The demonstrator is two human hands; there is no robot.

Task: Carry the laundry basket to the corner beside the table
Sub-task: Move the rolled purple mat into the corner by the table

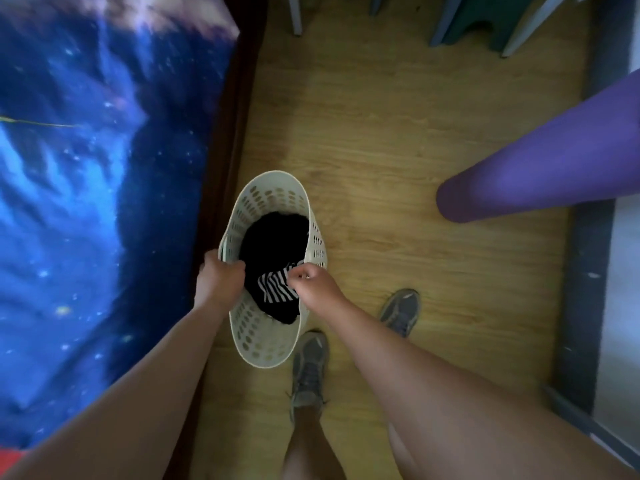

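Laundry basket [273, 271] hangs at frame centre above the floor [398, 140], our left hand [220, 277] and right hand [311, 280] clenched on its rim, the corner not yet reached, we judge.

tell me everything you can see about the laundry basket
The laundry basket is a cream, plastic-looking tub with an oval rim and walls pierced by rows of oval holes. It is upright, held between a bed with a galaxy-print cover and the wooden floor. The left hand grips its left rim and the right hand its right rim. Inside lie black clothes and a black-and-white striped piece. Whether its base touches the floor cannot be told.
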